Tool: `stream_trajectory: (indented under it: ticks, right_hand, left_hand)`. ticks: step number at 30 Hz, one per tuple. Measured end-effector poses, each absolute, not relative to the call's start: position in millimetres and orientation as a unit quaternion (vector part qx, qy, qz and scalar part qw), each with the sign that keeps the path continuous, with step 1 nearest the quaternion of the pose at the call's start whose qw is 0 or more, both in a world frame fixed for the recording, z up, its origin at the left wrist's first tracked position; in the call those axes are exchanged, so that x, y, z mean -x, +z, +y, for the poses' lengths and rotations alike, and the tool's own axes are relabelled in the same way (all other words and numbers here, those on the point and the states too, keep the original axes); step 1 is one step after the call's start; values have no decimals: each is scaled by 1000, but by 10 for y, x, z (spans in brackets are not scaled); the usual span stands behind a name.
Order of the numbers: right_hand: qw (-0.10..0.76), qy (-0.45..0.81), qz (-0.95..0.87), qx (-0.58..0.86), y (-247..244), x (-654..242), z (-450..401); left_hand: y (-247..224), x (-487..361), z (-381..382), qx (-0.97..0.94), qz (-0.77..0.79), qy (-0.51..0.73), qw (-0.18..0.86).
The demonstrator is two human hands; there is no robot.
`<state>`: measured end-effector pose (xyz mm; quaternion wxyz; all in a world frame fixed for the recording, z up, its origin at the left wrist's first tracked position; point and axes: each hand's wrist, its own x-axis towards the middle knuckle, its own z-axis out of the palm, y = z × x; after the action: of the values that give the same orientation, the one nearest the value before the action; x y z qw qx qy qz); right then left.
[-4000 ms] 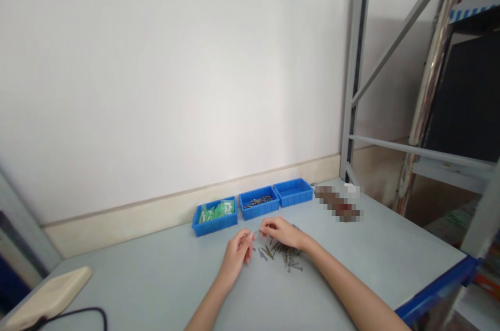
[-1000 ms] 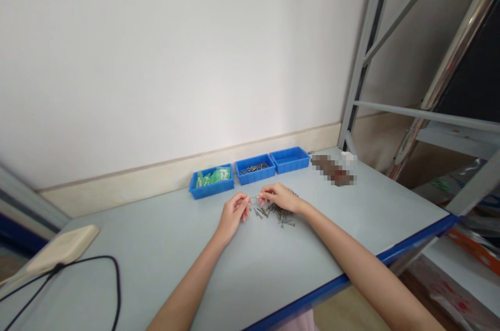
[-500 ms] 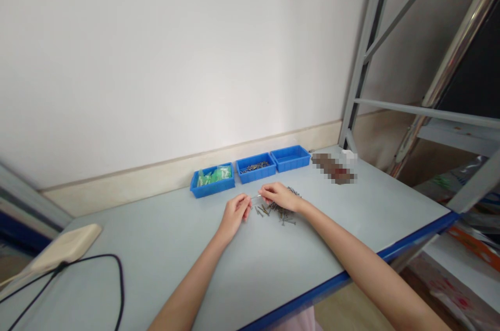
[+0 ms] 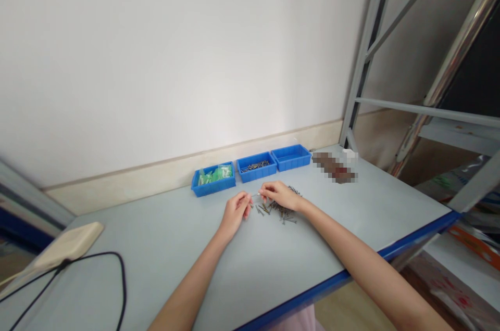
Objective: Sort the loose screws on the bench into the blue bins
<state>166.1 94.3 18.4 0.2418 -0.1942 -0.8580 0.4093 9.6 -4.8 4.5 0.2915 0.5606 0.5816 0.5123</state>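
Note:
My left hand [image 4: 235,211] and my right hand [image 4: 279,194] meet just above the table, their fingertips pinching a thin metal screw [image 4: 254,195] between them. The screw is too small to show detail. A loose scatter of dark metal screws [image 4: 278,212] lies directly below my right hand, partly hidden by its palm and fingers. Several of these screws lie close to my left hand's fingers.
Three blue plastic trays stand along the wall: one with green packets [image 4: 213,180], one with screws [image 4: 256,167], one more [image 4: 288,157]. A pixelated object [image 4: 334,167] lies to their right. A pale pad [image 4: 68,244] and black cable [image 4: 89,263] lie left.
Compared with the earlier frames, the view has shifted so more of the table's front edge shows. My hands stay together over the screws, with only slight finger movement.

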Motion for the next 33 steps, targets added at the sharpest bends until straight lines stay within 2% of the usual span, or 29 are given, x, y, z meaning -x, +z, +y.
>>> stream_trajectory:
  ticks: [4, 10, 17, 23, 26, 29, 33]
  right_hand:
    - [270, 396, -855, 201, 189, -1669, 961]
    - [238, 385, -870, 193, 194, -1693, 971]
    - [266, 403, -855, 189, 166, -1677, 1006]
    - [192, 455, -854, 163, 162, -1739, 1006]
    - [196, 482, -836, 175, 189, -1683, 1091]
    - [245, 435, -834, 233, 309, -1503, 1276]
    - [276, 300, -841, 354, 547, -1274, 1496]
  left_hand:
    - [31, -86, -36, -553, 582, 507, 314]
    - [80, -105, -70, -579, 587, 485, 290]
    - [56, -95, -48, -559, 581, 492, 328]
    - [58, -85, -66, -584, 584, 474, 304]
    - [46, -41, -47, -577, 582, 490, 297]
    - [23, 30, -9, -559, 584, 512, 290]
    - [-6, 98, 17, -549, 591, 518, 286]
